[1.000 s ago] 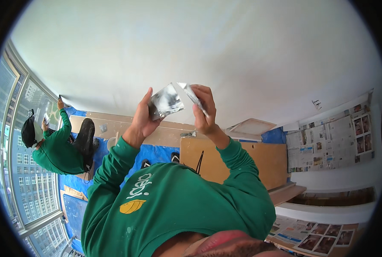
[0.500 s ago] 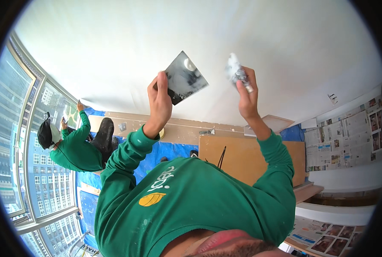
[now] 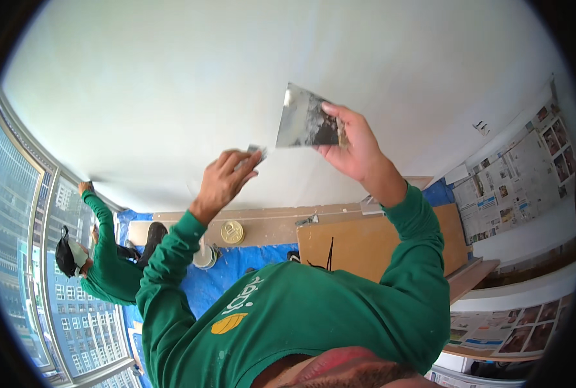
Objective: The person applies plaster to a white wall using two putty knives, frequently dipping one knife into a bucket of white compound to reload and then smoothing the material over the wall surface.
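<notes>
A silver blade [image 3: 301, 119], smeared grey and white, is showing its broad face, one corner pointing toward 11 o'clock. At its 8 o'clock, a second blade [image 3: 254, 148] is showing only a small grey part.

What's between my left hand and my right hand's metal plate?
In the head view: a small metal piece in your left hand, then bare space before the white wall.

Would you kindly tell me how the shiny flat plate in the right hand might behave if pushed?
The plate looks metallic and flat, so probably stiff, perhaps slightly springy. Pale smears may make its face slippery. The right hand alone holds it, so it is likely light.
</notes>
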`<action>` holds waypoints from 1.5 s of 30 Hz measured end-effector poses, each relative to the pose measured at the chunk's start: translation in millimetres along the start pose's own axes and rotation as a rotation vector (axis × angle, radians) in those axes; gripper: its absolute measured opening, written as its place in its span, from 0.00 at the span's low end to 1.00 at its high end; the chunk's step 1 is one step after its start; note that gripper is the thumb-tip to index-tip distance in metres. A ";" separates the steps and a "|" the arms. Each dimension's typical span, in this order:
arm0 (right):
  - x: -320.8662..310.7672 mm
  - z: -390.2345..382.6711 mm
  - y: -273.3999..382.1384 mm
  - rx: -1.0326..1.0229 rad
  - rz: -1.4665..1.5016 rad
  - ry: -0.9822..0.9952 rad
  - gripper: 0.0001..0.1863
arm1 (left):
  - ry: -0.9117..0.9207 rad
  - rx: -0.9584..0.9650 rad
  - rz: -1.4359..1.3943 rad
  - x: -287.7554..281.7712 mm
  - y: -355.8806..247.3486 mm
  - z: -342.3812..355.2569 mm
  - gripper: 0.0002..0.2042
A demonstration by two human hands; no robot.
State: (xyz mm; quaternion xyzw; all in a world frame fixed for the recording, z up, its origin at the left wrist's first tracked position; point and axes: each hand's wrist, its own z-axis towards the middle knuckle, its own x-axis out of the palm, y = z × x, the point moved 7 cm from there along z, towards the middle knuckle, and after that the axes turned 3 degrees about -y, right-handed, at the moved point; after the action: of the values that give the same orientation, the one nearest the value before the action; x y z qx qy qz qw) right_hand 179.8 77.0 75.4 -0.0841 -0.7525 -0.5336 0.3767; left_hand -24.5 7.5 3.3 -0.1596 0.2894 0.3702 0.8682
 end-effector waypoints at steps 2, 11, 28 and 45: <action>-1.5 29.9 56.8 -0.175 -0.052 -0.042 0.18 | 0.048 -0.145 -0.093 11.8 3.4 -32.2 0.21; 86.2 92.1 283.5 -2.018 -2.135 -0.470 0.28 | -0.359 -1.004 -0.470 30.1 8.6 -180.7 0.17; 110.7 127.3 269.3 -1.878 -2.190 -0.483 0.27 | -0.421 -1.270 -0.460 53.9 36.0 -272.4 0.18; -69.8 174.3 88.5 -1.510 -2.155 -0.513 0.37 | -0.293 -1.297 -0.474 39.2 71.9 -271.2 0.18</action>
State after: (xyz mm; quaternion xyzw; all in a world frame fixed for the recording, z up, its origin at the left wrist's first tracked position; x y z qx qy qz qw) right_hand 192.4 284.1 69.5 0.2638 -0.0151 -0.8137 -0.5178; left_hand -159.7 -55.7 -237.5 -0.6522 -0.1520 0.2867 0.6851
